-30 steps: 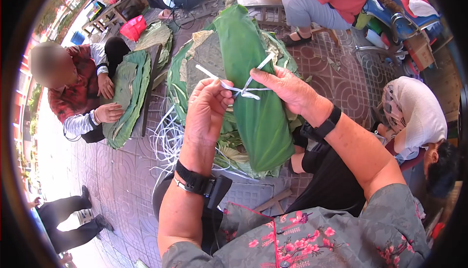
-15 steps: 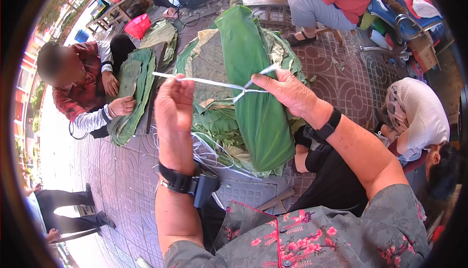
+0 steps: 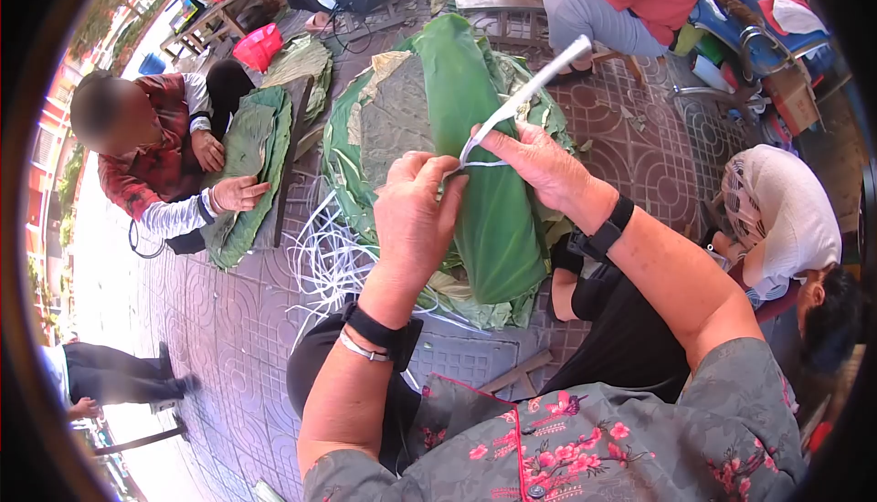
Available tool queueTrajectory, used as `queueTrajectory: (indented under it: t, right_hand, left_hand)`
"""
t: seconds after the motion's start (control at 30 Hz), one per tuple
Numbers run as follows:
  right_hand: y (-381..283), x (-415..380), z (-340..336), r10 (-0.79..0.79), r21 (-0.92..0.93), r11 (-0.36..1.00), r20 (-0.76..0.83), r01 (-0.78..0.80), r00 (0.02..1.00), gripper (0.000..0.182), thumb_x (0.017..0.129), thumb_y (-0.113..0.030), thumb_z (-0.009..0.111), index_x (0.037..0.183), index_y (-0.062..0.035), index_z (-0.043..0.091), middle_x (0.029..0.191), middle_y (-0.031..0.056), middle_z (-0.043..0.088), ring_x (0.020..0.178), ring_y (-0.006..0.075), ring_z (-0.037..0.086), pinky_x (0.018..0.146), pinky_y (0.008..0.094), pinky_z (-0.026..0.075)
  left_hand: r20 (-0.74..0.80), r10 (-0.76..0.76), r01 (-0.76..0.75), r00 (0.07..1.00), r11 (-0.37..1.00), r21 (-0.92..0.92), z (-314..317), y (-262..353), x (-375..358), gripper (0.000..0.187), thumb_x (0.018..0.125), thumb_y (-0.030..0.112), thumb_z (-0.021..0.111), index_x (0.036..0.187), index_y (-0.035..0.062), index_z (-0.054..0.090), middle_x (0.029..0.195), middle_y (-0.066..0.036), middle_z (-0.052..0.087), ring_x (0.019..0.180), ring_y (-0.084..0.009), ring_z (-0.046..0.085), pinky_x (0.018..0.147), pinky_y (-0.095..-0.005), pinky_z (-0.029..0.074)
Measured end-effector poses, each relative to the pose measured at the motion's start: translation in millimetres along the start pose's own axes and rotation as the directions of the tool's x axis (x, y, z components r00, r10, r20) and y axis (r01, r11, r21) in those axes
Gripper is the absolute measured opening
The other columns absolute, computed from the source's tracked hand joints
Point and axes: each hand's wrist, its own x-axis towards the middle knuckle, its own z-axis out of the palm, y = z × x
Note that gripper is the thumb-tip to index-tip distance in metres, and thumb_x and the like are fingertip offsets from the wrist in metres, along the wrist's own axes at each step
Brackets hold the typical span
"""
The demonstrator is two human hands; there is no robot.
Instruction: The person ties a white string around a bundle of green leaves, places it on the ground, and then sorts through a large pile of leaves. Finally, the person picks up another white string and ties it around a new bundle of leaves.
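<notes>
A long rolled bundle of green leaves (image 3: 498, 237) lies on a pile of large leaves (image 3: 388, 118) in front of me. White strip (image 3: 539, 80) is looped around the bundle's middle, and one end sticks up to the upper right. My left hand (image 3: 420, 205) pinches the strip at the crossing on the bundle's left side. Just right of it, my right hand (image 3: 539, 164) grips the strip between thumb and fingers, close against the bundle.
Loose white strips (image 3: 329, 251) lie on the paving left of the pile. A person (image 3: 169, 155) at the left handles stacked leaves (image 3: 251, 173). Other people sit at the top and right (image 3: 786, 210). A red basin (image 3: 258, 48) stands at the upper left.
My left hand has moved right and down to the crossing of the strip, which was stretched leftward before. The strip's free end now rises longer above my right hand.
</notes>
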Motion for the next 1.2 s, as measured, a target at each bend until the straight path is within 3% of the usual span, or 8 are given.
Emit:
queueTrajectory:
  t: [0.2, 0.33, 0.47, 0.6, 0.83, 0.97, 1.1, 1.2]
  right_hand:
    - [-1, -4, 1, 0.019, -0.033, 0.999, 0.070, -0.017, 0.997, 0.032, 0.093, -0.035, 0.069, 0.106, -0.0068, 0.066, 0.096, -0.0030, 0.063, 0.085, 0.0043, 0.055, 0.076, 0.0247, 0.045]
    - [-5, -3, -3, 0.093, 0.118, 0.988, 0.091, -0.103, 0.991, 0.032, 0.094, -0.036, 0.068, 0.106, -0.0065, 0.065, 0.095, -0.0013, 0.065, 0.083, 0.0065, 0.060, 0.076, 0.0270, 0.051]
    - [-15, 4, -14, 0.185, 0.242, 0.947, 0.132, -0.213, 0.974, 0.037, 0.094, -0.039, 0.067, 0.108, -0.0056, 0.063, 0.097, 0.0025, 0.068, 0.085, 0.0103, 0.065, 0.077, 0.0293, 0.055]
    - [-20, 1, -7, 0.226, 0.332, 0.901, 0.189, -0.279, 0.956, 0.037, 0.094, -0.039, 0.067, 0.108, -0.0047, 0.063, 0.097, 0.0039, 0.068, 0.083, 0.0113, 0.065, 0.077, 0.0292, 0.055]
    - [-17, 5, -10, 0.190, 0.288, 0.929, 0.167, -0.232, 0.968, 0.035, 0.093, -0.037, 0.068, 0.107, -0.0053, 0.065, 0.093, 0.0034, 0.069, 0.080, 0.0101, 0.066, 0.073, 0.0282, 0.056]
    - [-17, 3, -9, 0.202, 0.296, 0.920, 0.200, -0.256, 0.959, 0.036, 0.092, -0.037, 0.070, 0.110, -0.0061, 0.064, 0.094, 0.0022, 0.069, 0.079, 0.0098, 0.067, 0.072, 0.0267, 0.056]
    - [-25, 0, -2, 0.207, 0.303, 0.914, 0.226, -0.270, 0.952, 0.037, 0.091, -0.037, 0.071, 0.111, -0.0071, 0.063, 0.092, 0.0005, 0.068, 0.078, 0.0089, 0.067, 0.070, 0.0264, 0.056]
    - [-23, 3, -5, 0.171, 0.306, 0.919, 0.261, -0.249, 0.950, 0.035, 0.090, -0.036, 0.072, 0.109, -0.0083, 0.064, 0.092, -0.0001, 0.068, 0.078, 0.0090, 0.067, 0.069, 0.0265, 0.056]
  left_hand:
    - [0.036, 0.002, -0.004, 0.999, 0.999, 0.054, 5, -7, -3, 0.010, 0.084, 0.006, 0.071, 0.091, 0.0040, 0.064, 0.088, -0.011, 0.062, 0.084, -0.0269, 0.063, 0.070, -0.0371, 0.050]
    - [0.185, -0.131, 0.180, 0.974, 0.943, -0.280, 1, -27, -1, 0.010, 0.094, 0.009, 0.062, 0.091, 0.0006, 0.060, 0.092, -0.008, 0.062, 0.082, -0.0141, 0.059, 0.065, -0.0271, 0.047]
    - [0.364, -0.437, 0.498, 0.823, 0.243, -0.832, -11, -28, 5, 0.015, 0.102, 0.016, 0.052, 0.100, 0.0035, 0.060, 0.102, -0.010, 0.067, 0.078, -0.0106, 0.058, 0.062, -0.0221, 0.046]
    - [0.456, -0.380, 0.423, 0.804, -0.172, -0.890, -13, -43, 3, 0.014, 0.101, 0.015, 0.053, 0.101, 0.0021, 0.058, 0.095, -0.009, 0.067, 0.073, -0.0105, 0.058, 0.059, -0.0223, 0.047]
    - [0.368, -0.400, 0.542, 0.839, 0.558, -0.628, -25, -27, 5, 0.021, 0.102, 0.024, 0.055, 0.097, 0.0040, 0.058, 0.074, -0.001, 0.059, 0.060, -0.0074, 0.055, 0.053, -0.0222, 0.047]
    - [0.406, -0.479, 0.568, 0.778, 0.261, -0.781, -31, -37, 3, 0.030, 0.105, 0.031, 0.048, 0.093, 0.0056, 0.060, 0.071, 0.000, 0.056, 0.060, -0.0081, 0.054, 0.053, -0.0231, 0.047]
    - [0.283, -0.308, 0.417, 0.908, 0.715, -0.561, -39, -27, 7, 0.021, 0.102, 0.022, 0.054, 0.095, 0.0035, 0.059, 0.074, 0.003, 0.053, 0.067, -0.0053, 0.050, 0.059, -0.0218, 0.045]
    - [0.329, -0.301, 0.443, 0.895, 0.684, -0.580, -35, -35, 0, 0.020, 0.101, 0.020, 0.055, 0.096, 0.0015, 0.062, 0.070, 0.004, 0.051, 0.063, -0.0042, 0.047, 0.057, -0.0219, 0.044]
